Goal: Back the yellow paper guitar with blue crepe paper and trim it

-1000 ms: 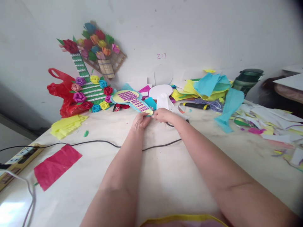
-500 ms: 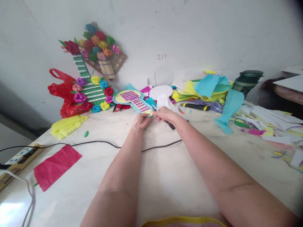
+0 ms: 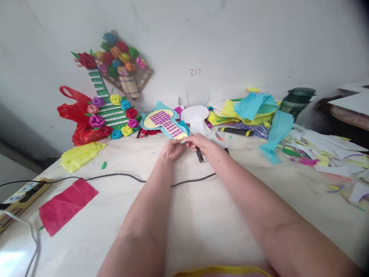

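A guitar-shaped paper craft (image 3: 158,118), pale yellow with purple squares on a blue paper backing, rests at the middle back of the table. My left hand (image 3: 171,149) is closed on the end of its narrow neck. At that same end, my right hand (image 3: 196,142) is closed around a slim black-handled tool (image 3: 199,154); the handle points down toward me and the tip is mostly hidden. The right fingers meet the neck's edge, next to the left thumb.
Behind stand a green paper guitar (image 3: 112,111) with paper roses and a red plastic bag (image 3: 76,115). To the right lie a yellow-black cutter (image 3: 236,131), tissue paper (image 3: 256,105), a dark green jar (image 3: 298,102) and paper scraps. A black cable (image 3: 115,175) crosses the table.
My right hand has turned the tool, so its handle now points more steeply down and its pale tip shows less. My left hand keeps its grip on the neck.
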`<state>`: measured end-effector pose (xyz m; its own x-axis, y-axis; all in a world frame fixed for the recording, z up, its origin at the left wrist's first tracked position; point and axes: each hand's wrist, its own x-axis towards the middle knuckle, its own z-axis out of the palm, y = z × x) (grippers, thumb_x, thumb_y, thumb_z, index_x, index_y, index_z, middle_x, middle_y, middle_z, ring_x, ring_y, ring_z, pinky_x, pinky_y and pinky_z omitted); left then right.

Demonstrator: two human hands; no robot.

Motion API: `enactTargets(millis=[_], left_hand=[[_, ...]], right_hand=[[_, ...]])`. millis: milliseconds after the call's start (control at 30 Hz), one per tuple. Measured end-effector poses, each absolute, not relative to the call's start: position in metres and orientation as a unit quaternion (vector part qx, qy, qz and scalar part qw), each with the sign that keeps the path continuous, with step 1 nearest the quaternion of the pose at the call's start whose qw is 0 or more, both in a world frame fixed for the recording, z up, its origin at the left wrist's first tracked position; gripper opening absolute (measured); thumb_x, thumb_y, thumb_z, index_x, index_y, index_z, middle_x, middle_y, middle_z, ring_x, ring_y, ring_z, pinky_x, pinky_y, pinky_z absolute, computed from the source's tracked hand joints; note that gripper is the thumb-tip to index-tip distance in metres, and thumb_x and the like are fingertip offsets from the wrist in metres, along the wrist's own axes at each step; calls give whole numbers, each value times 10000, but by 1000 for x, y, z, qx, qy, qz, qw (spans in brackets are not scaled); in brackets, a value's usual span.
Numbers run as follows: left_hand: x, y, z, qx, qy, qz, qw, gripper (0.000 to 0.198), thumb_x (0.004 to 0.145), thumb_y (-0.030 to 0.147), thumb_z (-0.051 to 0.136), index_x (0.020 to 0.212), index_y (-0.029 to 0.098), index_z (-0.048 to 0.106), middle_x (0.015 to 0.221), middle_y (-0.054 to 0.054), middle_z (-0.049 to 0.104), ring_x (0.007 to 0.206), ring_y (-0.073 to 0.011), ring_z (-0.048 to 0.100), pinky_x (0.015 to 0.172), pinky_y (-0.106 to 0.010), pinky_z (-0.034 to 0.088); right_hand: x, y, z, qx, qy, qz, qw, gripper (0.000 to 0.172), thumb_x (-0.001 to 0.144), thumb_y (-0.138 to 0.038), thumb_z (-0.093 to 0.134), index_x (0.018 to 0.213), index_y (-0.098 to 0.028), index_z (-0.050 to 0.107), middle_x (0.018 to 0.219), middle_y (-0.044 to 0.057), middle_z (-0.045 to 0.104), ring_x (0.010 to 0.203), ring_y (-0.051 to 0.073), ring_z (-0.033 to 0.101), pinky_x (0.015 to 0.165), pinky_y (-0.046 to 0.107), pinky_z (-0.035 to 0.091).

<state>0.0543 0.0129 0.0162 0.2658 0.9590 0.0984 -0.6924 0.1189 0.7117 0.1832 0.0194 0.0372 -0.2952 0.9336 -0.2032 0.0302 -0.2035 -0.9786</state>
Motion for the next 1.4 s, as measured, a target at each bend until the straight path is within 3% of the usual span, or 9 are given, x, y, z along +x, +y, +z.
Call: enactTargets(millis=[133, 267, 433, 567, 800, 1100, 1400], left_hand=[[50, 14, 14, 334, 249, 551, 723, 176, 820, 160, 466, 964, 101, 548, 918, -112, 648, 809, -215, 640, 771, -388, 522], [48, 13, 16, 380, 294, 515, 710, 240, 838, 314, 504, 937, 102, 557, 828, -102, 662, 718, -188, 651, 711, -344, 546], [48, 10, 17, 434, 331, 460, 700, 168, 820, 232, 540, 808, 72, 589, 571, -42, 605, 504, -124, 600, 559, -249, 542], [45, 10, 14, 438, 320, 468, 698, 103, 790, 162, 570, 801, 65, 604, 585, -45, 613, 501, -110, 592, 555, -235, 537], [43, 12, 11, 453, 315, 470, 689, 102, 748, 156, 615, 797, 67, 602, 580, -51, 615, 497, -114, 588, 534, -228, 520], [52, 6, 15, 461, 343, 503, 646, 128, 685, 177, 658, 723, 72, 594, 515, -32, 597, 430, -106, 556, 464, -217, 469], [56, 7, 11, 491, 354, 539, 585, 186, 630, 242, 685, 668, 85, 593, 490, -24, 579, 412, -106, 534, 408, -210, 389]], right_hand=[[185, 17, 41, -495, -523, 594, 358, 259, 735, -295, 648, 606, -151, 476, 391, -54, 460, 295, 28, 286, 320, 185, 204], [187, 13, 47, -500, -525, 586, 362, 251, 743, -270, 635, 592, -145, 477, 369, -58, 438, 292, 29, 278, 321, 184, 208], [189, 13, 50, -485, -498, 612, 377, 200, 773, -154, 573, 607, -136, 462, 383, -62, 433, 296, 15, 275, 324, 160, 210], [191, 18, 47, -472, -486, 645, 353, 184, 803, -172, 532, 635, -138, 466, 391, -57, 429, 295, 18, 267, 312, 157, 203], [195, 21, 43, -451, -471, 676, 342, 241, 846, -351, 494, 734, -137, 506, 433, -36, 468, 303, 25, 291, 304, 147, 215], [191, 18, 46, -475, -474, 626, 398, 203, 807, -229, 562, 660, -149, 447, 404, -57, 444, 300, 19, 288, 319, 152, 210], [193, 16, 47, -465, -440, 673, 371, 196, 843, -241, 493, 678, -144, 445, 399, -65, 400, 297, 20, 259, 317, 153, 191]])
